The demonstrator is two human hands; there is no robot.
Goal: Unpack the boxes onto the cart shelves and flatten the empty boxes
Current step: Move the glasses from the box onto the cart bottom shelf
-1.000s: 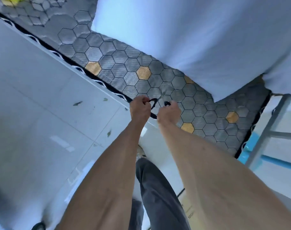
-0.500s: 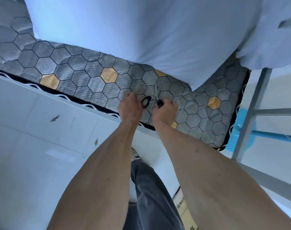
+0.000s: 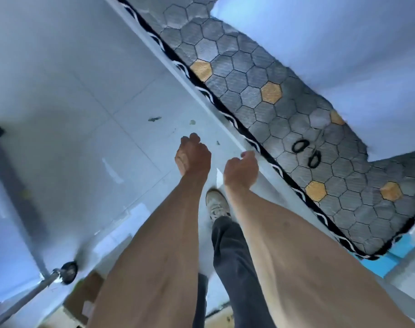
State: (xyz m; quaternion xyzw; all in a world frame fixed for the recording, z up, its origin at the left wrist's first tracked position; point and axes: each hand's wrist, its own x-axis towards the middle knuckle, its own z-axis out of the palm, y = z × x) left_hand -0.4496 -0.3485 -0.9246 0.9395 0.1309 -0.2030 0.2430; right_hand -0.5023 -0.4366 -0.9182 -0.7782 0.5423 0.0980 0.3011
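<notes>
Turning toward the brown cardboard box (image 3: 83,301) on the floor by the caster seems wise, since left hand (image 3: 193,155) and right hand (image 3: 240,170) hang loosely curled, holding nothing, black-handled scissors (image 3: 307,152) on the hexagon-patterned mattress (image 3: 249,74).

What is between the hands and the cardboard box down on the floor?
Nothing visible blocks them. The left hand and right hand hang empty over the bare tiled floor, while the cardboard box lies at the bottom of the view, below the left forearm.
</notes>
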